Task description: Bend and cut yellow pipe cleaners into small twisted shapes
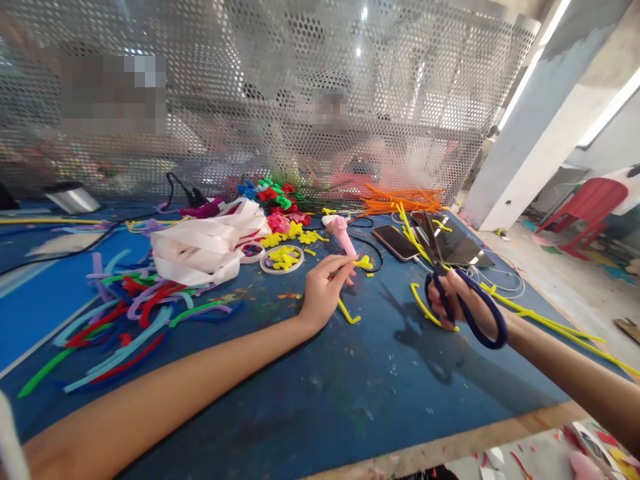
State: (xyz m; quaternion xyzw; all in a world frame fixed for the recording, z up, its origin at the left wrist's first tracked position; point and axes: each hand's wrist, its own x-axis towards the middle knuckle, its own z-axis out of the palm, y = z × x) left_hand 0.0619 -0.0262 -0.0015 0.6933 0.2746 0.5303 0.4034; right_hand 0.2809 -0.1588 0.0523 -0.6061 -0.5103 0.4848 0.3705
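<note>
My left hand [323, 292], near the middle of the table, pinches a small looped piece of yellow pipe cleaner [364, 263] between thumb and fingertips. In my right hand [456, 299] are scissors [434, 245] with dark blue handles, raised above the table with the blades pointing up and away. A bent yellow pipe cleaner [350, 317] lies just below my left hand. Another curved yellow strip [423, 305] rests beside and partly behind my right hand. Just beyond my left fingers stands a pink glue gun [341, 233].
Yellow flower shapes fill a round ring-shaped holder [265, 269]. Left are white ribbon [195, 250] and loose coloured pipe cleaners [150, 313]. A phone [395, 243], a tablet [463, 248] and orange stems [400, 201] lie behind. A perforated metal screen [280, 87] borders the table's far side.
</note>
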